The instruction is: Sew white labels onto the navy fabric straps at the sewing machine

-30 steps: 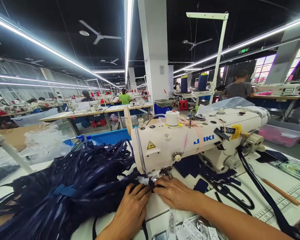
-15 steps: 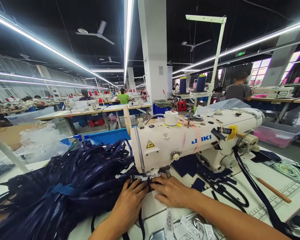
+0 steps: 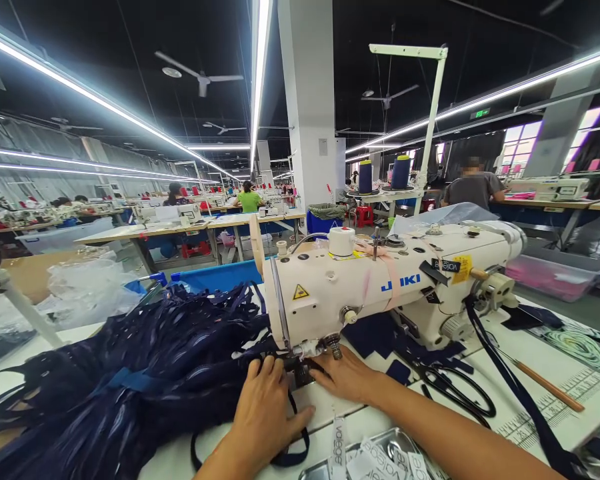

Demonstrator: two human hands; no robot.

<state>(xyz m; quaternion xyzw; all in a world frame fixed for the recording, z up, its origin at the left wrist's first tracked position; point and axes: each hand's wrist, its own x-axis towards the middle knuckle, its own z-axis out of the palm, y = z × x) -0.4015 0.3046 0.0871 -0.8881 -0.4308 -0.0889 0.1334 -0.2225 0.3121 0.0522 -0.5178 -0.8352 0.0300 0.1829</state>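
- The left hand (image 3: 267, 403) lies flat and unclenched in front of the sewing machine (image 3: 380, 287), fingers spread towards the needle end, gripping nothing; its wrist is cut off by the bottom edge.
- The right hand (image 3: 349, 379) rests flat on the desk (image 3: 530, 400) just right of the needle, fingers extended, released; its fingertips reach into the shadow under the machine head.
- The navy strap (image 3: 305, 440) runs from under the needle between both hands and loops below the left hand. The presser foot and the stitching point are too dark to make out.
- Left of the machine, a pile of navy straps (image 3: 145, 380) hides the desk.
- Scissors (image 3: 463, 393) lie right of the needle; labels (image 3: 375, 457) below are partly cut off.
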